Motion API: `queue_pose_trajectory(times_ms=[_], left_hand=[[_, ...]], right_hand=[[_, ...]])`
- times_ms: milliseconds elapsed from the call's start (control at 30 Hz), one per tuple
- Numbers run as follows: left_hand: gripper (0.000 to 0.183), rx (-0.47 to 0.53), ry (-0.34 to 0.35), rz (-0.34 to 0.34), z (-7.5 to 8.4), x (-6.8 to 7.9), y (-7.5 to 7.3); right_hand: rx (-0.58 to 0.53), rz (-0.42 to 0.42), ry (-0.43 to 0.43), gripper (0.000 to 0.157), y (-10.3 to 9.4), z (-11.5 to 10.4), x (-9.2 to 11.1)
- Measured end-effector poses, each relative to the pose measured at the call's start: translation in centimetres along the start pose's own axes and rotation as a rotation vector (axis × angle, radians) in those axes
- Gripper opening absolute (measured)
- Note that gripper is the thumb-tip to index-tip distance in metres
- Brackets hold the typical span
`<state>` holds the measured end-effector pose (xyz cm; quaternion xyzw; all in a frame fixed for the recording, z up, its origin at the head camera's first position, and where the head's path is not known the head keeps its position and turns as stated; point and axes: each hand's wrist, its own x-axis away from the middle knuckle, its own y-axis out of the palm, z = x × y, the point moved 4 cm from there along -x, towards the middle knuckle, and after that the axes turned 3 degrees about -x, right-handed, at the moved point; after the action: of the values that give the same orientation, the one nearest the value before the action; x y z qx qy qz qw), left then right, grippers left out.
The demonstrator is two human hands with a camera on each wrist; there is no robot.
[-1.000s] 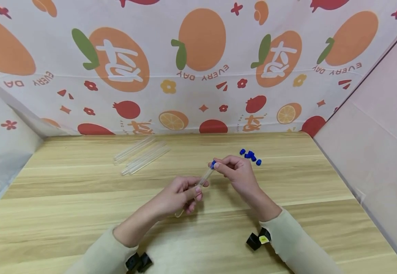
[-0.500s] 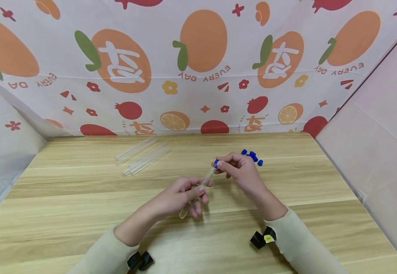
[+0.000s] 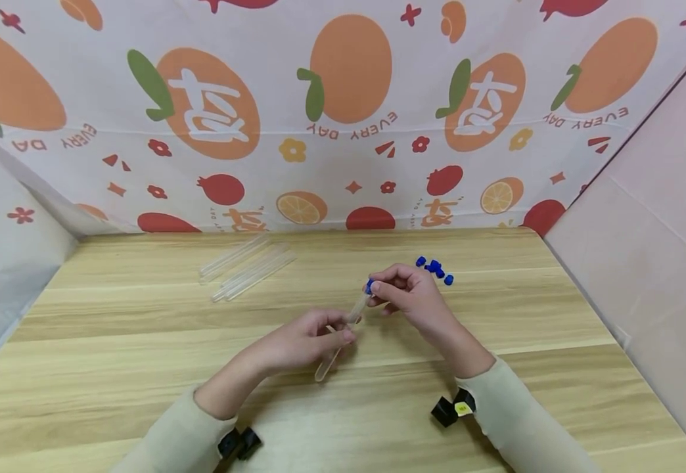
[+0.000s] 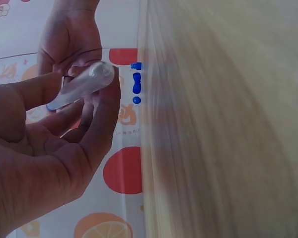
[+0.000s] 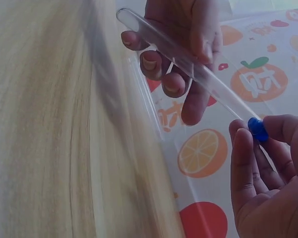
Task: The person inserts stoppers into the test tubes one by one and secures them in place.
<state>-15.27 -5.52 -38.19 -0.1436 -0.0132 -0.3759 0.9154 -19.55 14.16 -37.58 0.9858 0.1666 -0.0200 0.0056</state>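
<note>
A clear test tube [image 3: 324, 369] is held aslant above the table, its rounded end toward the person. My left hand [image 3: 301, 338] has it between thumb and fingers around its middle; in the left wrist view the rounded end of the tube [image 4: 100, 73] points at the camera. At the upper end sits a blue cap [image 3: 369, 286], which my right hand [image 3: 411, 295] pinches between thumb and forefinger. The right wrist view shows the blue cap [image 5: 258, 130] on the tube's mouth; how far it is pushed on I cannot tell.
Several clear test tubes [image 3: 254, 276] lie side by side at the back left of the wooden table [image 3: 142, 368]. Several loose blue caps [image 3: 434, 266] lie behind my right hand. A fruit-patterned cloth [image 3: 284, 164] hangs along the far edge.
The left fingers have spread a little along the tube, and its rounded end shows more below that hand. My right hand, still at the cap, has shifted slightly.
</note>
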Motion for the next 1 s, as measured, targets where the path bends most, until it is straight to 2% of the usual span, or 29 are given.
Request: queue_pose_trajectory(times_ms=[200,500,633,800,867,1000], left_hand=[[0.042,-0.005,-0.026,0.005,-0.5,0.2,-0.3],[0.045,0.064,-0.054,-0.003,-1.3,0.2,-1.4],[0.043,0.094,-0.075,0.048,-1.4,0.2,-1.9],[0.044,0.125,-0.087,0.122,-1.3,0.1,-2.3],[0.047,0.132,-0.09,0.135,-1.3,0.1,-2.4],[0.052,0.16,-0.09,0.12,-1.2,0.2,-2.3]], right_hand=[[-0.005,-0.03,0.074,0.025,0.4,0.7,-0.1],[-0.044,-0.08,0.2,0.037,0.9,1.0,-0.1],[-0.085,-0.158,0.257,0.044,1.5,1.5,0.1],[-0.147,-0.293,0.294,0.053,2.6,1.9,0.5],[-0.168,-0.323,0.303,0.054,3.0,2.0,0.6],[-0.194,-0.34,0.315,0.053,3.4,2.3,0.7]])
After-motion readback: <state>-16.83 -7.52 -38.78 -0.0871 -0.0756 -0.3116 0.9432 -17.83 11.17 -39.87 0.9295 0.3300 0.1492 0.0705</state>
